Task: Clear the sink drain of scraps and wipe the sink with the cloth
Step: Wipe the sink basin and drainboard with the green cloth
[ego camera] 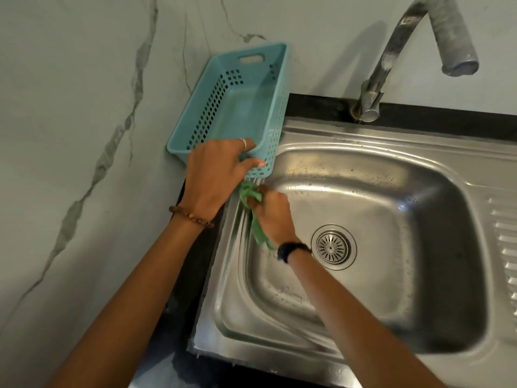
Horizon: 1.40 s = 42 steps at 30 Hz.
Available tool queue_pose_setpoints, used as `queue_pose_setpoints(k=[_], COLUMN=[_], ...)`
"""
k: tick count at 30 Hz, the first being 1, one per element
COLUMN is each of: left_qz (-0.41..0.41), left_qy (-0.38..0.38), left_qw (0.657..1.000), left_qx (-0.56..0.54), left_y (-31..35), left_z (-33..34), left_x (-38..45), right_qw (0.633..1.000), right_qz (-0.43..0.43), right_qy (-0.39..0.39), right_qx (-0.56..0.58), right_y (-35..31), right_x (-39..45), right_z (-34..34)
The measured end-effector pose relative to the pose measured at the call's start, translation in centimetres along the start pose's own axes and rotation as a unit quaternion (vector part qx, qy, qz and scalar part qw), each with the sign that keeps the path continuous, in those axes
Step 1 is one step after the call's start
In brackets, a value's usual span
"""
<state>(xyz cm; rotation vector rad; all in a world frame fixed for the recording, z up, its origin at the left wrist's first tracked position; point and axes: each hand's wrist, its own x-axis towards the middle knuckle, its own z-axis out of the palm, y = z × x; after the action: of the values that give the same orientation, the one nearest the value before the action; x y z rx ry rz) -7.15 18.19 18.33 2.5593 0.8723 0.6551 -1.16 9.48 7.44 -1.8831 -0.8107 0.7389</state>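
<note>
Green cloth [253,214] mostly hidden under right hand [270,212].

Counting now: two hands showing, left hand [216,169] and right hand [272,214]. One green cloth [253,217] showing. One steel sink [363,141] with one drain [333,247]. One tap [391,57] standing behind it. One teal basket [268,107] sitting at the sink's left. One bead bracelet [191,216], one wristwatch [291,249], one ring [242,142] showing.
</note>
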Motion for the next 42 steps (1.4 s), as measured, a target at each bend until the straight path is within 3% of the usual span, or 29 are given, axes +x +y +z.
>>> queue_pose_setpoints(k=[11, 19, 29, 33, 39, 42], left_qz=[0.026, 0.025, 0.020, 0.002, 0.108, 0.121], left_qy=[0.009, -0.068, -0.060, -0.097, -0.003, -0.021], left_qw=[0.997, 0.991, 0.991, 0.994, 0.994, 0.992], left_qx=[0.069, 0.117, 0.117, 0.046, -0.023, -0.015], left_y=[0.4, 0.4, -0.5, -0.8, 3.2, 6.2], left_z=[0.3, 1.3, 2.1, 2.5, 4.0, 7.3], left_x=[-0.3, -1.2, -1.5, -1.6, -0.6, 0.5], right_qw=[0.986, 0.967, 0.930, 0.942, 0.964, 0.964], right_qz=[0.048, 0.066, 0.153, 0.138, 0.074, 0.076], right_qy=[0.142, 0.218, 0.327, 0.293, 0.200, 0.212], right_qx=[-0.069, -0.114, -0.076, -0.084, -0.156, -0.144], right_y=[-1.3, 0.4, 3.2, 2.0, 0.4, 1.7], right_x=[12.3, 12.1, 9.4, 9.3, 10.1, 9.9], right_z=[-3.1, -7.2, -14.1, -12.1, -8.3, -10.5])
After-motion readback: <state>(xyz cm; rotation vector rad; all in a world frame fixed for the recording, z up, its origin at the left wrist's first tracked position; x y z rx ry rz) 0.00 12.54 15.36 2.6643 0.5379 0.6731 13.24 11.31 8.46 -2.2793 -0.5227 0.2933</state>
